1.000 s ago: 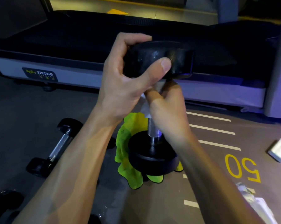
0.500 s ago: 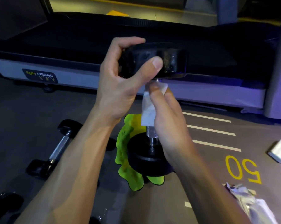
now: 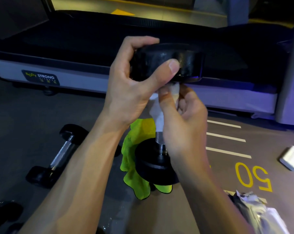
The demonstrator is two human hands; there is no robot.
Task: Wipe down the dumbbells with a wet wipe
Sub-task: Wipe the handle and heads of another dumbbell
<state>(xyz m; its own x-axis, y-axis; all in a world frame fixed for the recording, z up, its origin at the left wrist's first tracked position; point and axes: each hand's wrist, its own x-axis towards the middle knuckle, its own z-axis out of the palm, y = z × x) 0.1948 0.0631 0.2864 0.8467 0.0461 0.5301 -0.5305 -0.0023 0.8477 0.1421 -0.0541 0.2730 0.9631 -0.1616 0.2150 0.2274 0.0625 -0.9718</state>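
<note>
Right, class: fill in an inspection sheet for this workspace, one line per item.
Surface: grey floor with white lines and a yellow 50.
Job's things: upright dumbbell, wipe on its handle.
Clutter: green cloth, second dumbbell, wrapper.
Grippers: left hand grips the top head; right hand holds the wipe.
Cables: white charger.
Surroundings: treadmill.

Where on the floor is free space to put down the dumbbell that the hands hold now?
Free: the grey floor between the treadmill base and the lying dumbbell, and the patch beside the white lines, above the yellow 50. Crowded: under the held dumbbell, where the green cloth lies, and near the wipe packet and white charger.
</note>
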